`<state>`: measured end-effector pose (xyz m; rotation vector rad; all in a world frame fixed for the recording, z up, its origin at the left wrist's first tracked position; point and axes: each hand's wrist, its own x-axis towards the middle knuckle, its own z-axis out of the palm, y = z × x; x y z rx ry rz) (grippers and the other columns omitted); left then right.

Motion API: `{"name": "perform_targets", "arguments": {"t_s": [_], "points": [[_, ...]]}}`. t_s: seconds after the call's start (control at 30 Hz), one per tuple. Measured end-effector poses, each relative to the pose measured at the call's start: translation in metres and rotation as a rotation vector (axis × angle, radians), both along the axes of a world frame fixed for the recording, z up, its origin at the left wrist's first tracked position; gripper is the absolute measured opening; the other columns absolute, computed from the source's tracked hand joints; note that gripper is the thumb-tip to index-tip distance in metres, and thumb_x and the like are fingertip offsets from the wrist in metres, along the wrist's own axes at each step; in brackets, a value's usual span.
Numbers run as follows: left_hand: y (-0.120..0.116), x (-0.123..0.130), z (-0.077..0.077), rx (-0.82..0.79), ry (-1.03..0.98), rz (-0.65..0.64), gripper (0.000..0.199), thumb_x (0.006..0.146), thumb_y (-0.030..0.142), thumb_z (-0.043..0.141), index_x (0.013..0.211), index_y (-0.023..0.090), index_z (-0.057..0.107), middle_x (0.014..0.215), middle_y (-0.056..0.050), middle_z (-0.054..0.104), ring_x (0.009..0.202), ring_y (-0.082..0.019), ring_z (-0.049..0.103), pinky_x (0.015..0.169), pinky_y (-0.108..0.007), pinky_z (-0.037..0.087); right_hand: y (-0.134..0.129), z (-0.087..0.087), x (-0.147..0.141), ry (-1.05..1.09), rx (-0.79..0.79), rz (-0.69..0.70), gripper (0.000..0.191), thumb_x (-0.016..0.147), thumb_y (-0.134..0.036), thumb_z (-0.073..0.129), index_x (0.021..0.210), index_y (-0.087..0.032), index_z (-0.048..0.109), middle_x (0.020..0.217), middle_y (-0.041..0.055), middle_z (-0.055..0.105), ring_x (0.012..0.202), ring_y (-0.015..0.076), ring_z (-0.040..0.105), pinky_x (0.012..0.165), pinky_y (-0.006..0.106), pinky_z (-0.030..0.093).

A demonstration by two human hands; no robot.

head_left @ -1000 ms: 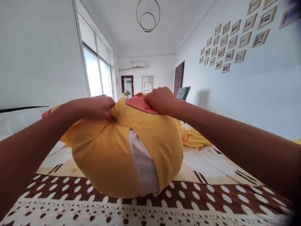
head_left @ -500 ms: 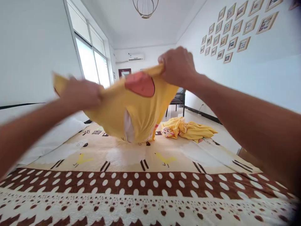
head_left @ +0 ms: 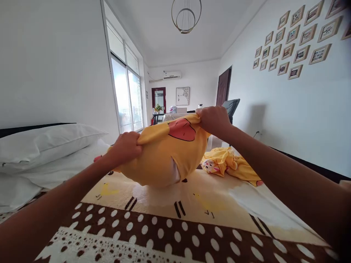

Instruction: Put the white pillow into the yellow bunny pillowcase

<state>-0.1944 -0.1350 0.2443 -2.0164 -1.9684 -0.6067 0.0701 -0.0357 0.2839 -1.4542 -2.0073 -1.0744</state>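
A yellow garment point(head_left: 155, 160) with a red printed patch hangs stretched between my two hands above the bed. Its kind of cut cannot be made out; a slit in its lower part shows something white. My left hand point(head_left: 126, 146) is closed on its upper edge at the left. Farther right and higher, my right hand point(head_left: 214, 119) grips the same edge, fingers wrapped over the cloth. Behind it to the right, a crumpled yellow cloth point(head_left: 219, 160) with a white printed animal face lies on the bed.
A patterned blanket point(head_left: 164, 197) with brown dotted bands covers the bed. White pillows point(head_left: 49, 142) rest at the left by the wall and window point(head_left: 127, 95). A dark chair point(head_left: 231, 107) stands beyond the bed. Picture frames point(head_left: 287, 51) hang on the right wall.
Both hands have come down with the garment, which was lifted higher and blurred by motion. It now billows lower over the blanket. The camera view has turned left and tilted up.
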Motion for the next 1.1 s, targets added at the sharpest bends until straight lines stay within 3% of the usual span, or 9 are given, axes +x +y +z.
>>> {"name": "perform_targets", "arguments": {"t_s": [0.13, 0.23, 0.37, 0.47, 0.57, 0.67, 0.8, 1.0, 1.1], "points": [[-0.003, 0.005, -0.013, -0.01, -0.018, -0.152, 0.016, 0.062, 0.019, 0.04, 0.073, 0.021, 0.051, 0.072, -0.002, 0.061, 0.074, -0.023, 0.057, 0.07, -0.036, 0.038, 0.007, 0.0, 0.005, 0.039, -0.009, -0.023, 0.022, 0.077, -0.019, 0.046, 0.089, -0.017, 0.064, 0.075, 0.0114, 0.064, 0.071, 0.026, 0.059, 0.054, 0.029, 0.025], [0.002, -0.008, -0.019, 0.146, 0.174, -0.045, 0.015, 0.069, 0.023, 0.04, 0.079, 0.021, 0.052, 0.075, -0.003, 0.06, 0.079, -0.025, 0.056, 0.077, -0.042, 0.034, 0.006, 0.002, 0.009, 0.058, -0.005, -0.042, 0.021, 0.076, -0.016, 0.047, 0.089, -0.016, 0.063, 0.075, 0.011, 0.063, 0.071, 0.0247, 0.059, 0.054, 0.029, 0.024], [0.002, -0.02, -0.033, 0.473, 0.404, 0.135, 0.026, 0.077, 0.037, 0.043, 0.087, 0.017, 0.056, 0.083, -0.008, 0.061, 0.082, -0.028, 0.055, 0.078, -0.046, 0.032, 0.005, 0.003, 0.012, 0.1, -0.03, -0.05, 0.019, 0.077, -0.015, 0.048, 0.087, -0.012, 0.064, 0.074, 0.0129, 0.061, 0.071, 0.0224, 0.056, 0.056, 0.029, 0.023], [-0.007, -0.005, -0.045, 0.626, 0.539, 0.065, 0.034, 0.081, 0.042, 0.041, 0.092, 0.014, 0.057, 0.084, -0.01, 0.062, 0.083, -0.029, 0.055, 0.081, -0.049, 0.031, 0.004, 0.003, 0.011, 0.162, -0.025, -0.024, 0.019, 0.081, -0.021, 0.049, 0.087, -0.009, 0.064, 0.073, 0.0141, 0.06, 0.072, 0.0216, 0.054, 0.058, 0.03, 0.023], [-0.016, 0.018, -0.055, 0.566, 0.583, -0.066, 0.037, 0.078, 0.047, 0.045, 0.088, 0.013, 0.058, 0.082, -0.01, 0.061, 0.082, -0.028, 0.054, 0.082, -0.049, 0.031, 0.001, 0.006, 0.008, 0.187, -0.008, -0.015, 0.022, 0.081, -0.023, 0.05, 0.086, -0.007, 0.064, 0.072, 0.0132, 0.057, 0.072, 0.0212, 0.053, 0.059, 0.031, 0.022], [-0.016, 0.031, -0.059, 0.451, 0.558, -0.035, 0.031, 0.073, 0.039, 0.05, 0.085, 0.012, 0.058, 0.081, -0.012, 0.061, 0.081, -0.03, 0.054, 0.078, -0.05, 0.033, -0.006, 0.009, 0.007, 0.2, 0.011, -0.039, 0.019, 0.078, -0.018, 0.05, 0.087, -0.009, 0.064, 0.071, 0.0112, 0.056, 0.072, 0.0199, 0.051, 0.06, 0.031, 0.022], [-0.005, 0.025, -0.048, 0.346, 0.476, 0.037, 0.015, 0.069, 0.019, 0.047, 0.079, 0.015, 0.057, 0.074, -0.01, 0.063, 0.075, -0.029, 0.057, 0.076, -0.049, 0.033, -0.016, 0.013, 0.008, 0.209, 0.047, -0.031, 0.02, 0.077, -0.014, 0.048, 0.089, -0.009, 0.064, 0.074, 0.0122, 0.058, 0.074, 0.0196, 0.051, 0.061, 0.032, 0.022], [0.001, 0.004, 0.002, 0.207, 0.261, 0.021, 0.02, 0.057, 0.004, 0.043, 0.062, 0.02, 0.053, 0.053, 0.0, 0.053, 0.057, -0.019, 0.05, 0.077, -0.043, 0.033, -0.016, 0.009, 0.021, 0.242, -0.013, -0.061, 0.019, 0.077, -0.018, 0.049, 0.084, -0.009, 0.065, 0.076, 0.014, 0.061, 0.075, 0.0199, 0.053, 0.059, 0.032, 0.024], [0.003, -0.008, 0.013, 0.173, 0.079, -0.034, 0.019, 0.06, 0.005, 0.041, 0.053, 0.02, 0.052, 0.051, 0.002, 0.051, 0.055, -0.016, 0.047, 0.076, -0.039, 0.035, -0.012, -0.001, 0.032, 0.285, -0.124, -0.058, 0.019, 0.079, -0.021, 0.05, 0.082, -0.01, 0.065, 0.077, 0.015, 0.062, 0.076, 0.0197, 0.054, 0.059, 0.033, 0.026]]}}
